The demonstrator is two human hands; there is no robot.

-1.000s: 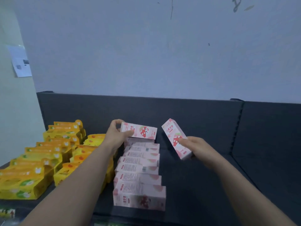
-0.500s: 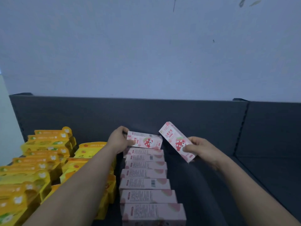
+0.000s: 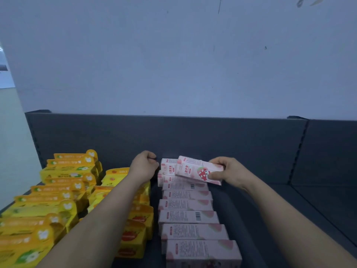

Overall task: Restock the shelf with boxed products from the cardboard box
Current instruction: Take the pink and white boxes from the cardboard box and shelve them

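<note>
A row of several pink boxes (image 3: pixel 188 217) runs front to back on the dark shelf (image 3: pixel 274 213). My right hand (image 3: pixel 229 172) grips a pink strawberry box (image 3: pixel 195 170) by its right end, thumb on the front face. This box is tilted and overlaps the rearmost pink box (image 3: pixel 167 168) of the row. My left hand (image 3: pixel 144 166) sits just left of that rearmost box, its fingers curled, with a thin dark gap between hand and box. The cardboard box is out of view.
Yellow boxes (image 3: pixel 63 192) fill the shelf's left part in rows, with yellow-and-red ones (image 3: pixel 135 235) beside the pink row. The shelf's dark back panel (image 3: pixel 231 140) rises behind, with an upright divider (image 3: pixel 298 151) at the right. Bare shelf floor lies right of the pink row.
My left hand set its pink box down at the back of the row and let go. My right hand swung its box leftward to lie across that box.
</note>
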